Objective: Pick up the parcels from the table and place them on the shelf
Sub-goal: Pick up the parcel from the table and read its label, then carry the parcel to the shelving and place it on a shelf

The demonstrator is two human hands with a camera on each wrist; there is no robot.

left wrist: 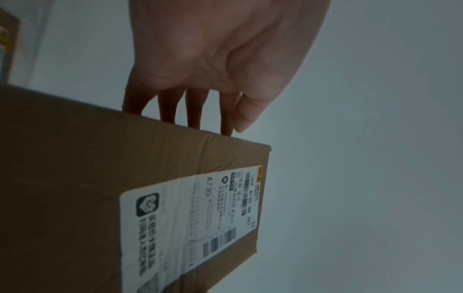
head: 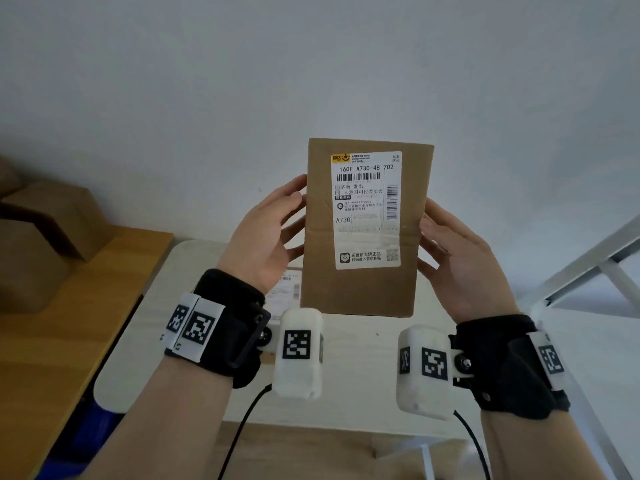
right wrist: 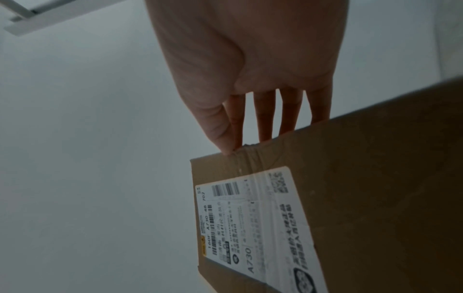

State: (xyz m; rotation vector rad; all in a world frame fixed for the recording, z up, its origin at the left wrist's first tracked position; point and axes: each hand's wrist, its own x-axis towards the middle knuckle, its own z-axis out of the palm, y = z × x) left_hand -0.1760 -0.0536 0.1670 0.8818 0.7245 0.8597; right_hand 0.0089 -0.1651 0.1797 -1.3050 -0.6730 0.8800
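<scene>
I held the cardboard parcel (head: 363, 230) upright between my two hands, lifted clear above the white table (head: 363, 375), its long sides pressed from either side so the box could not swing while I carried it. My left hand (head: 266, 233) lay against the parcel's left edge with straight fingers (left wrist: 192, 107) reaching behind it and the thumb forward, a flat clamp rather than a curled grasp. My right hand (head: 460, 261) mirrored it on the parcel's right edge, fingers (right wrist: 265, 117) straight along the back, thumb tip touching the taped seam. Neither hand wrapped round the box; the squeeze between both palms did the holding, which I judged was why I kept them level with each other.

The shipping label (head: 367, 209) faced me, right way up, so I could read it as I went. Below the parcel and to its left, a second labelled parcel (head: 287, 289) lay flat on the table, waiting its turn. Farther left of the parcel, brown cartons (head: 41, 237) sat on a wooden surface (head: 86, 306). To the parcel's right stood the white shelf frame (head: 588, 265), where I judged this box was headed next
</scene>
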